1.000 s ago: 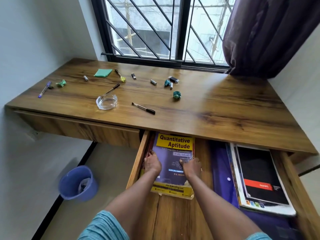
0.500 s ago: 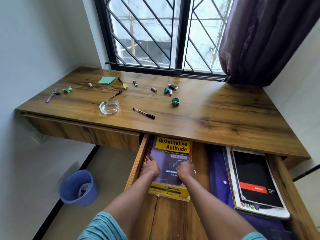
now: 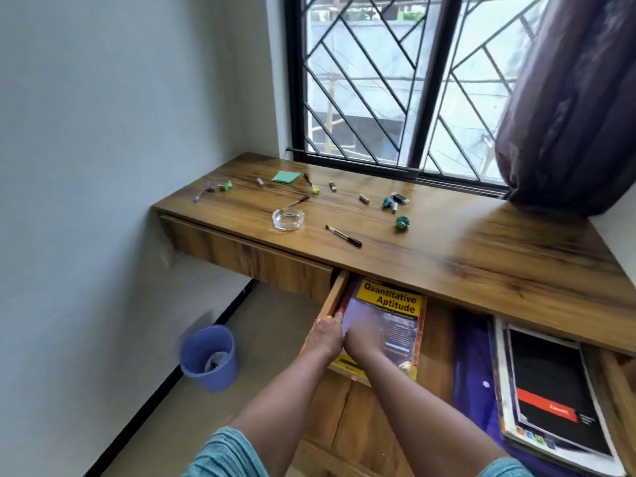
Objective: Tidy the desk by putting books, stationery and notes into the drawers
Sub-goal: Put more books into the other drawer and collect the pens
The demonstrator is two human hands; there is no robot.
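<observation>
- Open drawer (image 3: 334, 299) under the right half of the desk (image 3: 481, 256). The left drawer front is flush and closed.
- Book (image 3: 392, 304), yellow and purple cover reading "Quantitative Aptitude", lies flat in the drawer's left end, close along the left wall. Its far end is tucked under the desk top.
- Left hand (image 3: 325, 334): fingers curled over the book's left edge, between the book and the drawer wall, gripping it.
- Right hand (image 3: 363, 344): on the cover, touching the left hand. It is motion-blurred, so I cannot tell its grip.
- Same drawer, right part: a purple folder (image 3: 473, 356) with a stack of magazines (image 3: 550, 401) on it, apart from the book.
- Desk top: glass ashtray (image 3: 288, 219), black pen (image 3: 344, 231) just right of it, green note pad (image 3: 285, 176) near the window, teal paper ball (image 3: 402, 223), purple pen (image 3: 201, 192) at the far left, and several small caps and markers.
- Floor, left: blue bin (image 3: 208, 356) holding some paper.
</observation>
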